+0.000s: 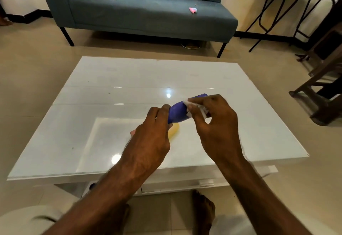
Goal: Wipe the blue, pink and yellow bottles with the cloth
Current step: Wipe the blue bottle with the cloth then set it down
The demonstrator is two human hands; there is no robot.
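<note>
Blue bottle [177, 112] sits tilted above table [129, 79], my left hand [154, 132] clamped on its base, right hand [214, 121] pinching cloth [187, 103] against its side. I should rotate bottle steadily, covering every face. Yellow bottle [174, 130] lies beneath.

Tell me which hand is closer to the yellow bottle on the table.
Left. The left hand sits directly beside the yellow bottle, partly covering it; the right hand is off to its right.
</note>
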